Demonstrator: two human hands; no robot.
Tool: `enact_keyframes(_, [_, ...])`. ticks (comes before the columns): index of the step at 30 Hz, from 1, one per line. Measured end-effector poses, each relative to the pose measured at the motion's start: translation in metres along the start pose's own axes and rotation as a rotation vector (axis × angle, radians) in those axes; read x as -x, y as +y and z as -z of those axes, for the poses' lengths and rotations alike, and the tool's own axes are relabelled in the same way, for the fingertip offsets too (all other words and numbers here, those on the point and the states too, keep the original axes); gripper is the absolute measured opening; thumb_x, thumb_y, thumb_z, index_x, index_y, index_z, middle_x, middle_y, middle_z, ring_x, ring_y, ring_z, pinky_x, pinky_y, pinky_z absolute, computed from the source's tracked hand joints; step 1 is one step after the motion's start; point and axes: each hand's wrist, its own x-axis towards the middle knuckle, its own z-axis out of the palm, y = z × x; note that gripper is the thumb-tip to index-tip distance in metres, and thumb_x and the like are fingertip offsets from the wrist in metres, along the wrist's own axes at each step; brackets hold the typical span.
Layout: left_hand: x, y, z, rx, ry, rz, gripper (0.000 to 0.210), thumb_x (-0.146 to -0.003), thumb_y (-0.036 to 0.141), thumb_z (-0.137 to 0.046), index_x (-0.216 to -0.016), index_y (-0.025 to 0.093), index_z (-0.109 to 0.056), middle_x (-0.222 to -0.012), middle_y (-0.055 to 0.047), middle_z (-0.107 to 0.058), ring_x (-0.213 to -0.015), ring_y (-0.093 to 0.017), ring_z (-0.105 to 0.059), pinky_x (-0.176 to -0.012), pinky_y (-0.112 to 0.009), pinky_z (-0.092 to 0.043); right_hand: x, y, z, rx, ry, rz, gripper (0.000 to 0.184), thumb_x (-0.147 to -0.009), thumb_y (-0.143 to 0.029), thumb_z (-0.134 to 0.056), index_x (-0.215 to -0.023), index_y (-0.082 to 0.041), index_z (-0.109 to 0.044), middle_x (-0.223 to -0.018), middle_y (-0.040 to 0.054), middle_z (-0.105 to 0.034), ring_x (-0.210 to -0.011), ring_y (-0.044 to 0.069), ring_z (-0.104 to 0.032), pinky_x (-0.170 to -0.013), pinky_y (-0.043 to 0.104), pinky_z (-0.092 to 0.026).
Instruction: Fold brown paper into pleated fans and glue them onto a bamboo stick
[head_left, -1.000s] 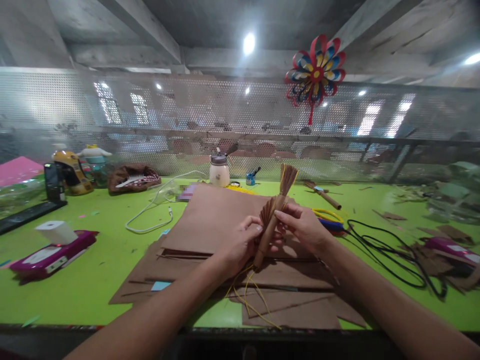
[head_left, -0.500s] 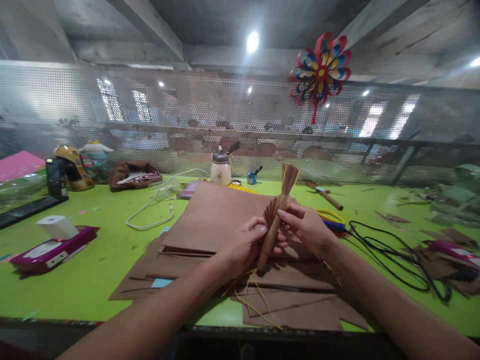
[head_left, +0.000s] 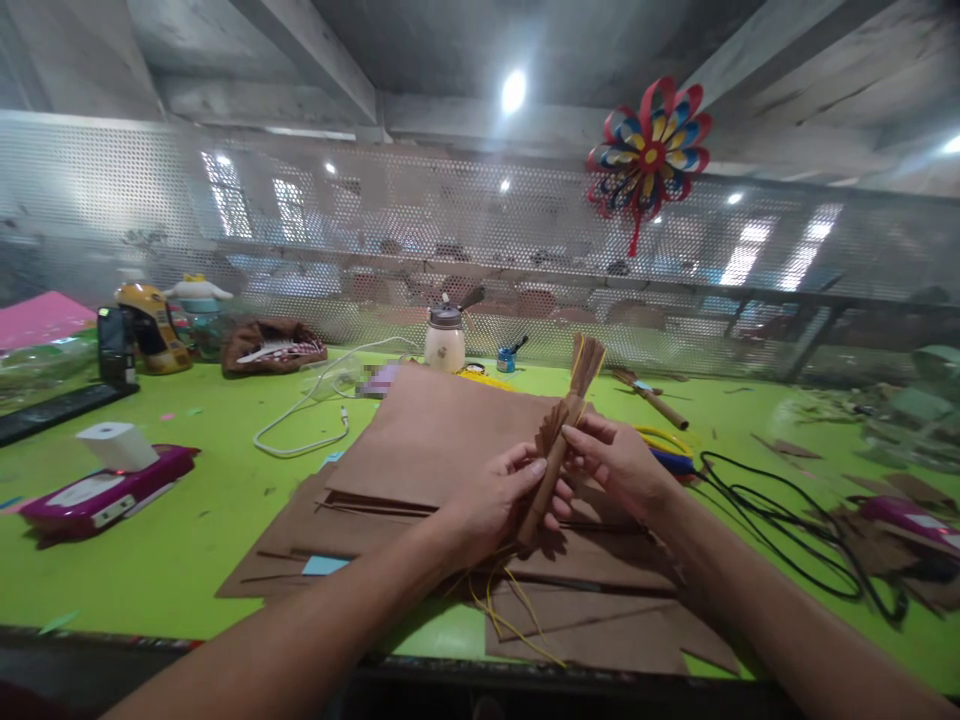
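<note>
Between my two hands is a brown paper roll (head_left: 541, 490), tilted, with a fringed paper tuft (head_left: 587, 362) at its top and yellow string along it. A pleated paper fan (head_left: 550, 424) sticks out from its left side. My left hand (head_left: 517, 490) is closed round the lower roll, with its thumb by the base of the pleats. My right hand (head_left: 615, 460) pinches the roll higher up, just below the tuft. Loose yellow strings (head_left: 510, 610) trail under the roll. Beneath both hands lie stacked sheets of brown paper (head_left: 450, 430).
A purple power strip (head_left: 112, 495) with a white plug is at the left. Black cable (head_left: 780, 510) coils at the right. Behind the paper stand a lidded jar (head_left: 445, 340) and a small blue bottle (head_left: 507, 358). Another brown roll (head_left: 660, 402) lies at the back right.
The pleated fan looks narrower and more pressed against the roll. Both hands keep their hold, and the view has shifted slightly.
</note>
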Motion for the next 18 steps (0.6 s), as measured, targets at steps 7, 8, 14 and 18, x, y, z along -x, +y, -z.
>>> enact_keyframes(7, [-0.001, 0.001, 0.008, -0.087, 0.081, -0.068, 0.033, -0.078, 0.037, -0.058, -0.103, 0.018, -0.048, -0.079, -0.003, -0.059, -0.062, -0.008, -0.055, -0.055, -0.019, -0.042, 0.001, 0.0, 0.006, 0.229, 0.191, 0.208, 0.022, -0.073, -0.036, -0.066, -0.079, -0.016, -0.061, -0.065, 0.0004, -0.056, -0.054, 0.01, -0.049, -0.052, 0.024, -0.041])
enact_keyframes(8, [-0.001, 0.002, 0.008, -0.108, 0.091, -0.084, 0.034, -0.078, 0.038, -0.059, -0.104, 0.019, -0.048, -0.078, -0.003, -0.058, -0.063, -0.008, -0.055, -0.056, -0.019, -0.042, 0.003, -0.002, 0.006, 0.26, 0.25, 0.253, 0.021, -0.073, -0.036, -0.065, -0.077, -0.016, -0.059, -0.062, -0.0005, -0.055, -0.053, 0.01, -0.049, -0.051, 0.024, -0.04])
enact_keyframes(14, [0.003, 0.006, 0.001, -0.2, 0.099, -0.16, 0.036, -0.077, 0.038, -0.058, -0.105, 0.02, -0.045, -0.079, -0.002, -0.056, -0.071, -0.013, -0.058, -0.057, -0.022, -0.045, 0.013, -0.015, -0.006, 0.308, 0.26, 0.34, 0.026, -0.072, -0.035, -0.066, -0.09, -0.02, -0.058, -0.071, 0.0015, -0.058, -0.056, 0.012, -0.052, -0.052, 0.027, -0.044])
enact_keyframes(18, [0.004, 0.006, -0.002, -0.314, 0.123, -0.198, 0.034, -0.079, 0.036, -0.056, -0.106, 0.019, -0.045, -0.079, -0.002, -0.054, -0.07, -0.013, -0.057, -0.053, -0.021, -0.043, 0.012, -0.013, -0.01, 0.279, 0.236, 0.344, 0.026, -0.07, -0.033, -0.068, -0.089, -0.019, -0.057, -0.077, 0.0026, -0.059, -0.056, 0.011, -0.051, -0.052, 0.027, -0.044])
